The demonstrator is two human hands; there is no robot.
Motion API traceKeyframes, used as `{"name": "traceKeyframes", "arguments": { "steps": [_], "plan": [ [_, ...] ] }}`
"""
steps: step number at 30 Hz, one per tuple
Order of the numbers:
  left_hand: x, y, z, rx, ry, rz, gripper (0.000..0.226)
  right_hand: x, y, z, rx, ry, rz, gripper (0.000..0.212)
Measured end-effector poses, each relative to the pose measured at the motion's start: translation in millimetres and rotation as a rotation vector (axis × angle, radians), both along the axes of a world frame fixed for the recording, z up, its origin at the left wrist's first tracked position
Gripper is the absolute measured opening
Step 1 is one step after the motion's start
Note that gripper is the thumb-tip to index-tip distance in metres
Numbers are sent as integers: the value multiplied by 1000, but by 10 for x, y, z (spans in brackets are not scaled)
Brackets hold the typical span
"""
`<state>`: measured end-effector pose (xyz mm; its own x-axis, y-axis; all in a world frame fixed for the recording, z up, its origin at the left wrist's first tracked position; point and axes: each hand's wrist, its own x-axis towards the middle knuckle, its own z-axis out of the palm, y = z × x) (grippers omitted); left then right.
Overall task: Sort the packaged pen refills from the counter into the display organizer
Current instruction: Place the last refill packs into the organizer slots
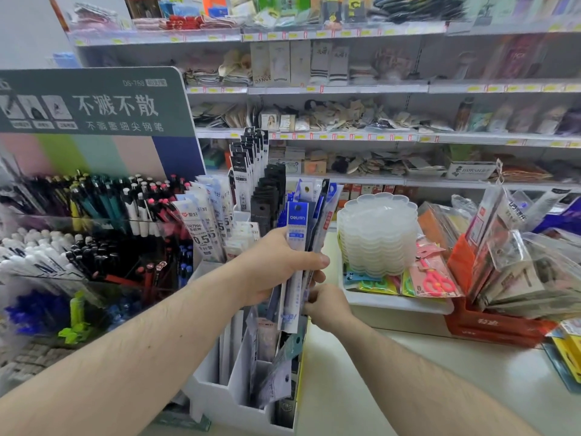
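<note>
My left hand [276, 262] grips a bundle of packaged pen refills [298, 221], blue and white packs fanned upward above the white display organizer [232, 401]. My right hand [327, 305] pinches the lower edge of one pack in that bundle. The organizer's tiered compartments hold several refill packs, white ones [204, 221] at the left and black ones [267, 190] further back. The lower ends of the held packs are partly hidden by my fingers.
A pen display rack [94, 234] with a green sign stands at left. A stack of clear flower-shaped trays [377, 234] and pink scissors [437, 281] sit at right, with bagged stationery [509, 269] beyond. Store shelves fill the background. The pale counter [408, 388] runs along the front right.
</note>
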<state>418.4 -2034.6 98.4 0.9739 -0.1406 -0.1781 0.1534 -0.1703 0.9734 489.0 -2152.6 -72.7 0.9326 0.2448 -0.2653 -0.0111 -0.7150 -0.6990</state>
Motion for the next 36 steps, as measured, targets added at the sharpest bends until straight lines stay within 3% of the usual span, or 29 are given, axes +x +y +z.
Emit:
{"name": "traceKeyframes", "arguments": {
  "steps": [4,8,11,16,19,23,27,29,32,36],
  "plan": [
    [14,10,-53,-15,52,25,19,-106,-164,300,122,-33,-63,5],
    [13,8,-59,-93,114,47,15,-411,-417,901,546,-198,-365,20],
    [18,-4,-47,-166,142,107,21,-761,-457,1325,744,-308,-282,18],
    [23,11,-38,-247,167,137,53,-918,-170,1478,443,-429,-98,33],
    [21,64,-33,-253,178,66,44,-850,-150,1490,378,-411,-122,27],
    [3,124,-43,-336,164,-58,12,-801,-235,1518,608,-236,-169,17],
    [-8,132,-38,-376,131,-56,30,-818,-318,1613,895,-56,-191,6],
    [-1,132,-33,-360,144,-20,39,-799,-362,1632,925,-49,-232,6],
    [16,124,-44,-302,130,7,23,-749,-415,1640,925,-65,-288,13],
    [2,89,-64,-241,103,2,32,-769,-397,1698,972,-52,-307,22]
  ]
}}
